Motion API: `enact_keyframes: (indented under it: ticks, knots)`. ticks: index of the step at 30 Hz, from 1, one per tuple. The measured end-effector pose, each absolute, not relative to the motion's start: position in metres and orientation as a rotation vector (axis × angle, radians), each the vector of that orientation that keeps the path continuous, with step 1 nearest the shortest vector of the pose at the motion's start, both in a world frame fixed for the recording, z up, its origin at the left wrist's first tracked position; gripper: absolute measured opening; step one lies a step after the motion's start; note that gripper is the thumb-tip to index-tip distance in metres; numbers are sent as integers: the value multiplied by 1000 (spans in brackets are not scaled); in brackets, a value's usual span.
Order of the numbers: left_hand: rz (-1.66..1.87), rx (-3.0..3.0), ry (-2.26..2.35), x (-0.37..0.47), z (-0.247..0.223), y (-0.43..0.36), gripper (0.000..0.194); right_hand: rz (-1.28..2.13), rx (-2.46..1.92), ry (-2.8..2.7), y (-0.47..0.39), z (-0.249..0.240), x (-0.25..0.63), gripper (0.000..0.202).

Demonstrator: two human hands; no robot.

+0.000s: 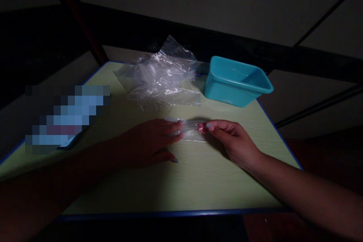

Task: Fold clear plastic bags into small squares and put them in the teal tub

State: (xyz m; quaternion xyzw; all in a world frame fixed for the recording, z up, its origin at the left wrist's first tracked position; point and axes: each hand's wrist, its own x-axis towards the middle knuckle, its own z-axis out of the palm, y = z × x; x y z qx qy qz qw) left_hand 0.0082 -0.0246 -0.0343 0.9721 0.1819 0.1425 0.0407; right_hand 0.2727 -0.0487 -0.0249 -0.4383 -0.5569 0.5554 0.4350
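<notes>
A small clear plastic bag [194, 134] lies flat on the light green table [176, 185], in front of a pile of crumpled clear bags [161, 75]. My left hand [159, 140] rests palm down with its fingers spread, the fingertips on the bag's left part. On the bag's right side my right hand [232, 136] pinches the plastic between thumb and fingers. The far fingers of my right hand are partly hidden behind the thumb.
A turquoise plastic basket [229, 92] stands at the table's back right. A blurred-out device with a lit screen [70, 115] is on the left side. The table has a blue edge, with dark panels behind it.
</notes>
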Motion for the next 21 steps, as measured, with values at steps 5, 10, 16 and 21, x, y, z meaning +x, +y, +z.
enact_keyframes:
  ticks: [5, 10, 16, 21]
  knots:
    - [454, 3014, 515, 9, -34, -26, 52, 1139, -1131, -1598, -47, -24, 276, 22]
    - [471, 3024, 515, 10, -33, -26, 53, 449, -1091, -1927, -50, -12, 280, 16]
    - [495, 3020, 498, 11, -33, -26, 55, 174, -845, -2300, -57, -2, 281, 11]
    - [489, 2998, 521, 11, -34, -26, 54, -16, -768, -2473, -58, -5, 281, 17]
